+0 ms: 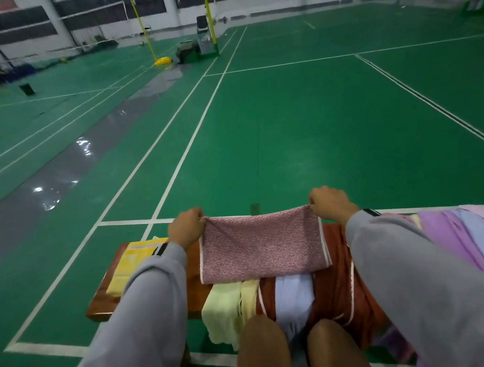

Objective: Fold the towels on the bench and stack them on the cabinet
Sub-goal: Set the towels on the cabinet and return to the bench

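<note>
Above bench (pixel 106 296): pink towel (pixel 263 247), long axis left-right, seemingly doubled.

1. Our left hand (pixel 185 226) and right hand (pixel 331 203) each pinch a far corner of the pink patterned towel (pixel 263 244), stretching it between them.
2. Its near part lies on a rust-red cloth (pixel 337 276) over the wooden bench (pixel 106 302).
3. A pale yellow towel (pixel 223 312) and a light blue towel (pixel 293 302) hang by our knees.
4. Purple towels (pixel 451 235) are heaped to the right.
</note>
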